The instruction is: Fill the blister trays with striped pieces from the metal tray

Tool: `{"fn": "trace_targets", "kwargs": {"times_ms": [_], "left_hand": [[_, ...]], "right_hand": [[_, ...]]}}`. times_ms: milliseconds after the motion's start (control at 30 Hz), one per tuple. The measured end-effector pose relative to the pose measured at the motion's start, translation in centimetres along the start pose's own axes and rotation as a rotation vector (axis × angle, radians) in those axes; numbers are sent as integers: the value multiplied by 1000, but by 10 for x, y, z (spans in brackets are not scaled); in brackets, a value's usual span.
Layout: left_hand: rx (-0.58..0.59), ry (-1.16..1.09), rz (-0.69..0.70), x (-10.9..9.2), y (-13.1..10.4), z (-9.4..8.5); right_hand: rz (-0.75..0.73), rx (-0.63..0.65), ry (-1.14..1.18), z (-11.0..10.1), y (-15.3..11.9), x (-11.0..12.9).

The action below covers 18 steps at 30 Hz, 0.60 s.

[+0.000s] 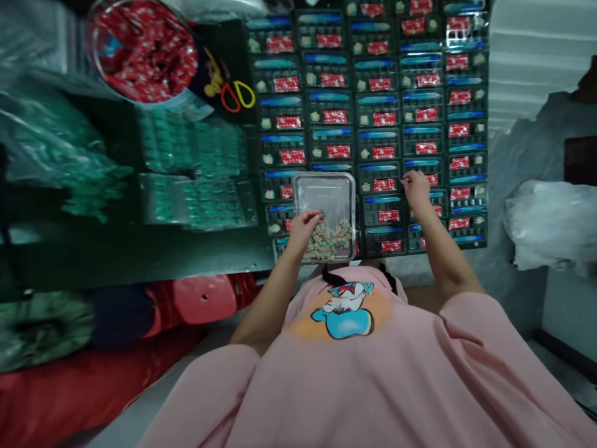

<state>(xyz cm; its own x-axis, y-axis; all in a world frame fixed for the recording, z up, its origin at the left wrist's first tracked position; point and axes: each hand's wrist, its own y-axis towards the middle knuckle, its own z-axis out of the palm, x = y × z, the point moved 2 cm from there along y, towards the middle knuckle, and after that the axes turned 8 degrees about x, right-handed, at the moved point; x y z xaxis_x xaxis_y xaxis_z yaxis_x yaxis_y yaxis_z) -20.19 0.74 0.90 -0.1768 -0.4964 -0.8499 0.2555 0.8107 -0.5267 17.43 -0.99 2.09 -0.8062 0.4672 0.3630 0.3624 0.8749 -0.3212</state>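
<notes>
Pieces (329,241), small and tan-and-green, lie heaped in the near end of a metal tray (321,191), just below the middle of the frame. The left hand (303,229) is over this tray's left side, thumb and fingers drawn close together; I cannot tell whether they pinch a piece. Right of centre, the right hand (417,188) reaches over the rows of black plastic trays (372,244), its fingertips bunched near a red packet (384,185); whatever they may hold is too small to make out. Blue pens (383,200) lie along the plastic trays' far edges. At upper left are scissors (236,90) and a tub (92,46) of red packets.
</notes>
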Motion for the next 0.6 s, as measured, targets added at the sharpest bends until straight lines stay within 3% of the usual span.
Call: {"fn": "trace_targets", "kwargs": {"times_ms": [67,133,233,400,600], "left_hand": [[-6,59,47,0,-1,-6],[-13,127,75,0,-3,-10],[6,199,86,1,-6,-14],[24,225,99,3,-10,-11],[74,237,115,2,-12,-4]], "right_hand": [[-150,102,65,16,-21,29],[-297,295,92,38,-47,63],[-463,493,16,66,-80,107],[-468,538,-296,85,-95,143],[-395,560,-392,91,-94,155]]}}
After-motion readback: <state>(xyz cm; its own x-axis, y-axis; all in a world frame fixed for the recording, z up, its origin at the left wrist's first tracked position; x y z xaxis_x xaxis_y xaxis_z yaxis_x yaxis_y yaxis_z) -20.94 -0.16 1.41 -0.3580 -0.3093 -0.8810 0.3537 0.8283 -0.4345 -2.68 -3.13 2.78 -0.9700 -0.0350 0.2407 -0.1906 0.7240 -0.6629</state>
